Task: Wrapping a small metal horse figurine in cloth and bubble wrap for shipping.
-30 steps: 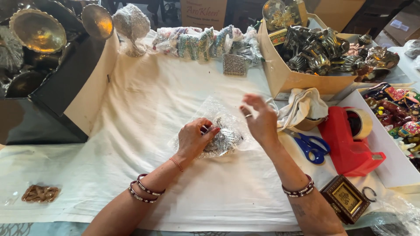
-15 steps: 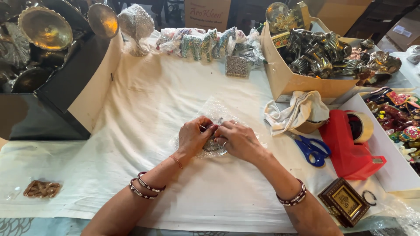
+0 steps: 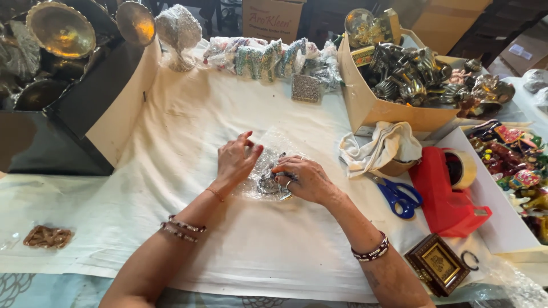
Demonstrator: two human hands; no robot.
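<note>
A small silvery ornament wrapped in clear plastic (image 3: 268,174) lies on the white cloth (image 3: 188,125) at the middle of the table. My left hand (image 3: 235,161) rests on the plastic's left side, fingers spread and pressing it down. My right hand (image 3: 302,179) lies over the wrapped ornament from the right, with its fingertips on the bundle. Both wrists wear beaded bracelets.
A red tape dispenser (image 3: 448,191), blue scissors (image 3: 399,197) and a crumpled white rag (image 3: 379,148) sit to the right. A cardboard box of metal figurines (image 3: 399,74) stands behind them. A small framed picture (image 3: 436,263) lies near right. Brass bowls (image 3: 60,28) fill the left corner.
My right hand came down from above the bundle and now rests on it. My left hand has opened its fingers and flattened on the plastic.
</note>
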